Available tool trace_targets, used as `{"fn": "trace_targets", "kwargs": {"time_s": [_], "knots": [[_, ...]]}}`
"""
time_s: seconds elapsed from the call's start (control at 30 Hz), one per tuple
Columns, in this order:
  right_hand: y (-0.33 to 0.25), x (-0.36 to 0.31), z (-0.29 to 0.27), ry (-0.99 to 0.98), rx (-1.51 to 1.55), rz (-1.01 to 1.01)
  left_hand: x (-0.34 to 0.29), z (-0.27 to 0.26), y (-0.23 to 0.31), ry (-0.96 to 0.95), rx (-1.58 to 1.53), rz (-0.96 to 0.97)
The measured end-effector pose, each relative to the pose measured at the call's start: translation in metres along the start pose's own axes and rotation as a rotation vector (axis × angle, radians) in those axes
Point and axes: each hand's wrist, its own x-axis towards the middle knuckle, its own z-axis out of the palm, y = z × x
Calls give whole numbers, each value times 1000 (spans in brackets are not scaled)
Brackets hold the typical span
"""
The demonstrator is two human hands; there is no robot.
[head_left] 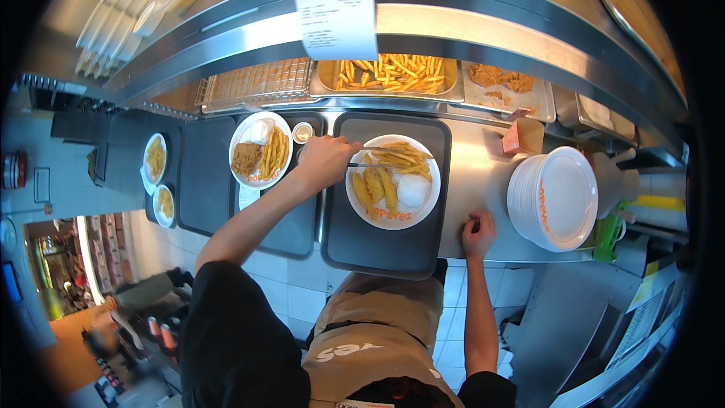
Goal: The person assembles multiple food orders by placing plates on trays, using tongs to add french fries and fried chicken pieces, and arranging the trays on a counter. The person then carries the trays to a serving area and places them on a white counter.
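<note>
My left hand [326,160] is closed around metal tongs [377,164], which reach over the right-hand plate. Their tips are at the french fries [402,154] on its upper side. That white plate [392,224] also bears breaded chicken strips [375,188] and a white rounded portion [412,190]. It rests on a dark tray [355,249]. Right of the tray, my right hand [479,236] lies curled on the metal counter's front edge. Something small and dark shows at its fingers, too small to name.
Left stands another plate [236,136] with fried chicken and fries, beside a small cup [303,132]. Stacked white plates [555,200] and a red carton [522,137] are right. Behind are a fry pan [325,75] and a wire rack [260,85]. A paper slip [337,23] hangs above.
</note>
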Motion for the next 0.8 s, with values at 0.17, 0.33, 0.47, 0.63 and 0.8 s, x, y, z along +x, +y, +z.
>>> {"fn": "trace_targets", "kwargs": {"time_s": [0.17,0.33,0.47,0.63,0.8], "knots": [[1,-3,2,-54,-8,60,-8,14,-13,-17,-40,-87],[3,-6,3,-44,-4,25,-10,6,-4,31,-138,-47],[3,-8,4,-69,20,108,-15,8,3,-3,-97,-148],[0,-8,2,-38,-14,17,-15,14,15,-128,-120,-145],[-1,-7,-1,-50,-16,30,-11,5,32,-169,-108,-147]]}}
